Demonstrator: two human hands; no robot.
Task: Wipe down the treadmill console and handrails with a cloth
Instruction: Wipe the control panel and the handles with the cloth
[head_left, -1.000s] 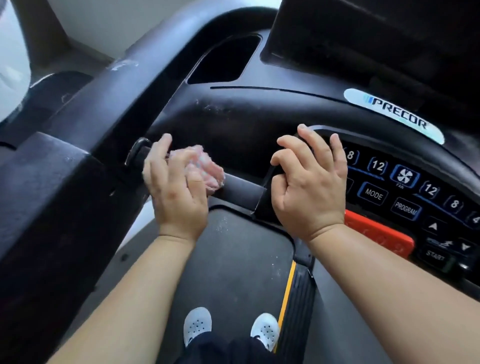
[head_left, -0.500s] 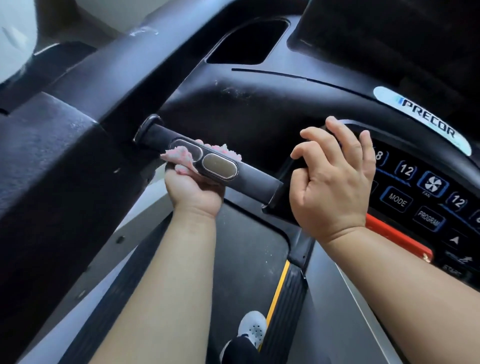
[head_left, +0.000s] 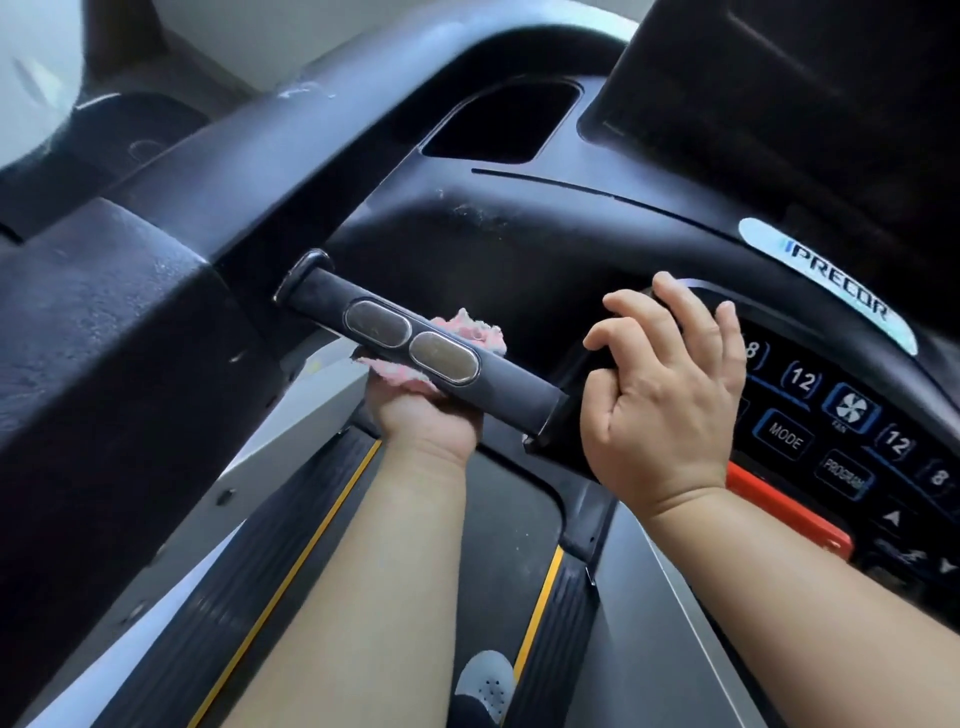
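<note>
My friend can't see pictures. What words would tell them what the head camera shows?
A person's left hand holds a pink cloth against the underside of a black treadmill grip bar. The right hand grips the edge of the console, beside blue-outlined buttons.

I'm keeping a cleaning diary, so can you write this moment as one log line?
left hand: presses fluffy pink cloth against black handrail bar from below | right hand: grips black plastic console edge

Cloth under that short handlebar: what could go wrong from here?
The cloth is bunched in the left hand beneath the handlebar, so it may miss the top and the metal pads. The right hand grips the console edge beside the buttons and could press one by accident.
</note>
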